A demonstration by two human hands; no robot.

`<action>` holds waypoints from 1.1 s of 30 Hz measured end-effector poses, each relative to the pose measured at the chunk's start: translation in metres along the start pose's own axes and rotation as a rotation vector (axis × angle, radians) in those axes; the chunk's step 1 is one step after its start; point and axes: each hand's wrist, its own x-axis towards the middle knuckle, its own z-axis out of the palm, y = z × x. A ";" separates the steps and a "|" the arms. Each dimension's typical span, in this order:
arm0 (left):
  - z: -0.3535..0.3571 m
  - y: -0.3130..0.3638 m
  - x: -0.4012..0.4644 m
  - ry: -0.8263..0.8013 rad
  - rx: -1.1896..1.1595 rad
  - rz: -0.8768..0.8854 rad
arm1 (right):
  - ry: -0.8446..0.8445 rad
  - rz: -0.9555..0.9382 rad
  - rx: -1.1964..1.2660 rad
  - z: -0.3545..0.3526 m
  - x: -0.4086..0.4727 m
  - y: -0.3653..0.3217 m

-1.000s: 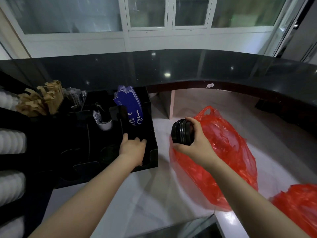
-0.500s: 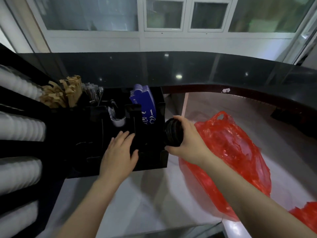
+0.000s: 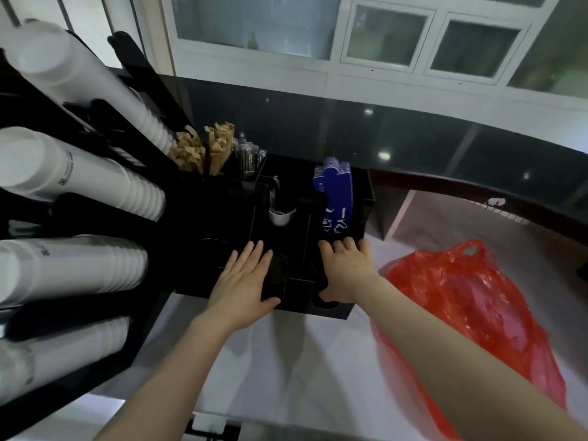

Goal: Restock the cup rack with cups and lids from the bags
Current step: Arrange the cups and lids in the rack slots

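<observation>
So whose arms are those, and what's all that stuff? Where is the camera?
The camera sits on a person's head, looking down, so those are their own arms. The left hand lies flat on a black organizer. The right hand curls into its right slot; black lids seem to be under it, but it's too dark to be sure. White cup stacks fill the rack on the left. A red bag lies on the pale counter.
</observation>
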 end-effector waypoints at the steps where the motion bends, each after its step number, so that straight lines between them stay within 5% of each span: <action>1: 0.000 0.000 0.000 -0.004 -0.004 -0.004 | -0.006 -0.015 -0.024 0.004 0.000 -0.002; 10: 0.001 -0.001 -0.001 -0.010 -0.020 -0.005 | 0.014 -0.048 -0.025 0.013 0.000 -0.003; 14: -0.006 -0.002 -0.001 -0.033 -0.118 -0.010 | 0.125 0.026 0.167 -0.006 -0.010 0.006; 20: -0.033 0.033 -0.002 0.182 -0.884 -0.034 | 0.244 0.042 1.000 -0.043 -0.045 0.014; 25: -0.050 0.072 0.002 -0.099 -1.536 0.009 | 0.244 0.008 1.305 -0.055 -0.066 0.000; 33: -0.042 0.072 0.007 -0.199 -1.782 -0.052 | 0.256 0.097 1.510 -0.043 -0.083 0.022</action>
